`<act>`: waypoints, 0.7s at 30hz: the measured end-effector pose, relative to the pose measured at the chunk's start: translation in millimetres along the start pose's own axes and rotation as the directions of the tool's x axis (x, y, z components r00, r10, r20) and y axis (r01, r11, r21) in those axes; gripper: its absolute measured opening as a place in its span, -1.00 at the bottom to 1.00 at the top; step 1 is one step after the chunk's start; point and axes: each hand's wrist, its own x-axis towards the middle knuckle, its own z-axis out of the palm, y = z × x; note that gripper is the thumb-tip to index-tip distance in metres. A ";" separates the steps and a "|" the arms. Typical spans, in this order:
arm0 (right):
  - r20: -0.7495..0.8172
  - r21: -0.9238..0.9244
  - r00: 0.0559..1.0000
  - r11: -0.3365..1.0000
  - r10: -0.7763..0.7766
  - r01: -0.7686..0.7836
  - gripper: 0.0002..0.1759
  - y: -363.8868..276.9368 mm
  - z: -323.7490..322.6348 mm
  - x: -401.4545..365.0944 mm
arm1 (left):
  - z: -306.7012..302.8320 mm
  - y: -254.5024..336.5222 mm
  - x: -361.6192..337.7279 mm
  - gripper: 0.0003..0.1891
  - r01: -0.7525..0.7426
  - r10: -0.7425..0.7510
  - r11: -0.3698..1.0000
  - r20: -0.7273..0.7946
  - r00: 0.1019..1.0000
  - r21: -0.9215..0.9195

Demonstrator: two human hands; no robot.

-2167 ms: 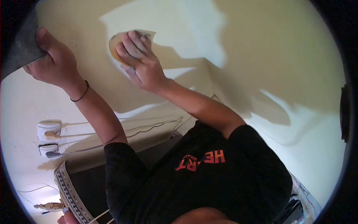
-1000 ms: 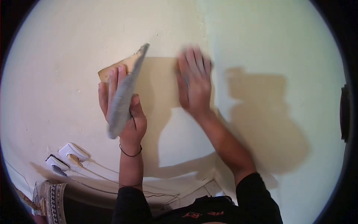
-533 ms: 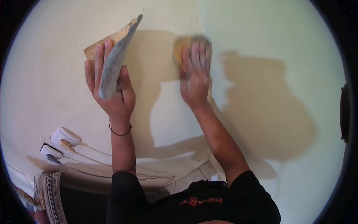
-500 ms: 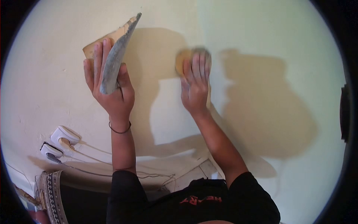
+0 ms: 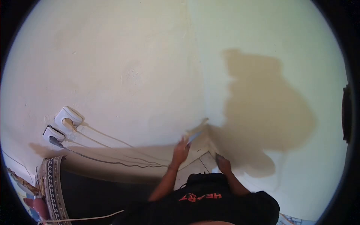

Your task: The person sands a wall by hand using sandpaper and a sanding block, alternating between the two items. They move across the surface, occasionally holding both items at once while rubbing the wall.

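Low by the wall corner, my left hand (image 5: 180,150) is closed on a thin sheet (image 5: 194,138), which shows as a pale bluish strip pointing up and right. My right hand (image 5: 224,165) is lower and to the right, beside the foot of the right wall. Its fingers are wrapped round a small dark grey thing (image 5: 219,159), mostly hidden and too small to name. Both hands are apart, in front of my black shirt (image 5: 202,197).
Two white wall sockets (image 5: 69,117) (image 5: 54,134) hold plugs, with cables (image 5: 108,161) running right along the wall. A dark panel (image 5: 105,193) with a patterned border (image 5: 53,187) stands at lower left. Pale floor tiles (image 5: 195,168) show in the corner. Shadows fall on the right wall (image 5: 318,67).
Both hands have dropped from high on the wall to the low corner. The left hand's sheet, seen broad and curved before, now shows nearly edge-on. The tan and grey pad under my right hand has left the wall.
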 end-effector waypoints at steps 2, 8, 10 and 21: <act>-0.145 -0.161 0.988 0.987 -0.045 0.021 -0.71 68.3 3.9 -51.9 | -2.1 9.8 -44.9 -0.53 0.314 -0.305 0.945 0.102 0.947 -0.094; -0.094 0.479 0.855 0.776 0.509 -0.410 -0.53 48.8 -51.5 -44.7 | -3.3 2.5 -75.0 -0.44 0.498 -0.494 0.798 0.104 0.863 -0.340; 0.044 0.707 0.790 0.539 0.612 -0.457 -0.57 -13.3 -68.4 -8.8 | -3.7 0.0 -67.5 -0.45 0.371 -0.389 0.865 0.014 0.921 -0.337; 0.649 0.761 0.760 -0.040 0.036 -0.648 -0.59 -197.7 -83.6 2.5 | -42.5 72.0 -108.0 -0.56 0.487 -0.591 0.494 0.133 0.796 -0.721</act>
